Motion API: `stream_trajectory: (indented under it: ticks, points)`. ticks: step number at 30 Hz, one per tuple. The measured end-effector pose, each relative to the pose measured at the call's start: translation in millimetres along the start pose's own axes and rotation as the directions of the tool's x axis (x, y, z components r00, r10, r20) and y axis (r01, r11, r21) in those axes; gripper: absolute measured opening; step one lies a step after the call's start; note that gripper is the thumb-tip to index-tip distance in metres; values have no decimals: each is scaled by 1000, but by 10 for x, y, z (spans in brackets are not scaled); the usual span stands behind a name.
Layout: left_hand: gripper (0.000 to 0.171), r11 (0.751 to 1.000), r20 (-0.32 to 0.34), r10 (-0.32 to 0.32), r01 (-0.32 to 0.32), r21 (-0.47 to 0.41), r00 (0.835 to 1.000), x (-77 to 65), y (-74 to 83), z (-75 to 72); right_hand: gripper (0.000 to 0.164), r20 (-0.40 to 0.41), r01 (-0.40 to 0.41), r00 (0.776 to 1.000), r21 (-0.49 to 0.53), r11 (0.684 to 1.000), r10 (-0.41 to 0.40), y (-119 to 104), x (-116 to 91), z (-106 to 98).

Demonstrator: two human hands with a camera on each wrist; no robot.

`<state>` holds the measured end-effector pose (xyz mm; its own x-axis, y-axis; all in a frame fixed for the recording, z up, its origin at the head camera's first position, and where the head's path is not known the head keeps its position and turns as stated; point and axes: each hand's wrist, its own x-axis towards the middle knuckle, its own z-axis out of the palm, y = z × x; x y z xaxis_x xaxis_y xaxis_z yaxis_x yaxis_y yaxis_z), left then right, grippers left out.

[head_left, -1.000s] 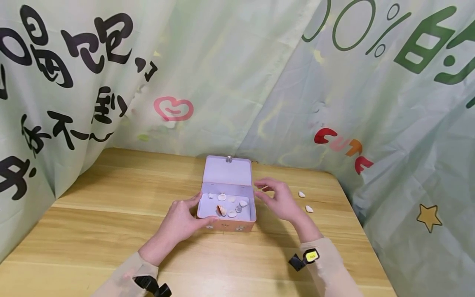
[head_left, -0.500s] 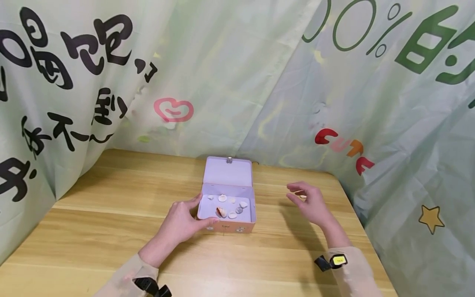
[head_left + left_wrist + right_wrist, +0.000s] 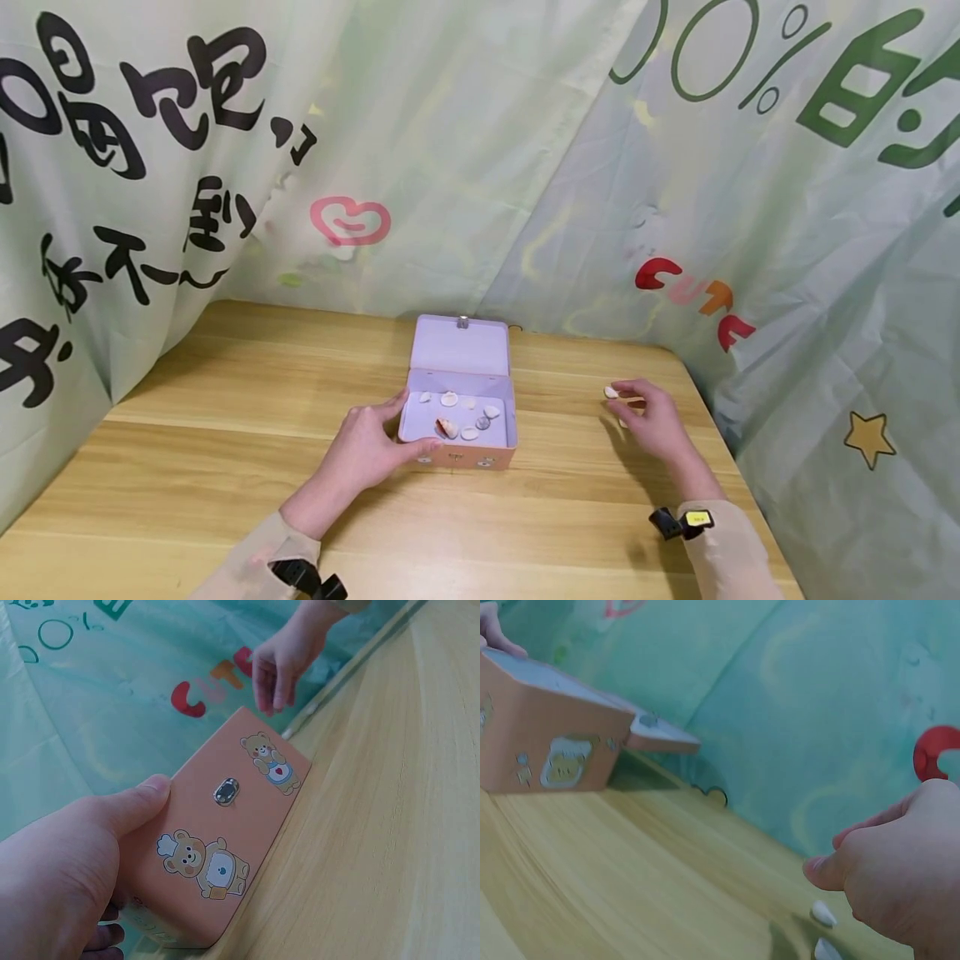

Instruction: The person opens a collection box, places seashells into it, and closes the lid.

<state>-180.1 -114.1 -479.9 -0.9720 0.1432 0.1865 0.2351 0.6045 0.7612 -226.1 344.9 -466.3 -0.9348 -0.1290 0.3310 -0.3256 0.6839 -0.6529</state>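
Note:
A small hinged tin box (image 3: 459, 457), orange outside and lilac inside, stands with its lid (image 3: 460, 346) raised. Several seashells (image 3: 447, 427) lie on its floor. My left hand (image 3: 365, 442) grips the box's left side, thumb at the front rim; bear pictures and a metal catch (image 3: 226, 792) show on its front in the left wrist view. To the right, my right hand (image 3: 654, 419) hovers low over the table, fingers and thumb bent loosely with nothing between them. Close under it, a white shell (image 3: 823, 913) and a second white shell (image 3: 826, 949) lie on the wood.
The wooden table (image 3: 247, 400) runs back to a printed cloth curtain (image 3: 465, 167), which also hangs down on both sides. A thin dark loop (image 3: 714, 795) lies at the table's back edge, behind the box.
My right hand has moved from the box's right side out to the two loose shells and lowered toward them. The left hand and the box have stayed put.

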Motion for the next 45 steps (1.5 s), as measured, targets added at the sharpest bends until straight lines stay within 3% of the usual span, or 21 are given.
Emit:
stream_trajectory:
  ticks: [13,25,32,45]
  points:
    - [108,1000,-7,21,-21,23,1000,10,-12,13,44,10,-126,992,-118,985,128,295,-147,5]
    - [108,1000,-5,20,-20,10,1000,11,-14,-4,32,-7,-110,994,-179,978,111,370,-270,47]
    - [108,1000,-12,23,-23,15,1000,8,-8,9,27,-16,-122,993,-176,977,121,379,-309,59]
    - [109,1000,2,14,-14,18,1000,1,-7,4,24,-27,-69,997,-166,984,66,316,-299,25]
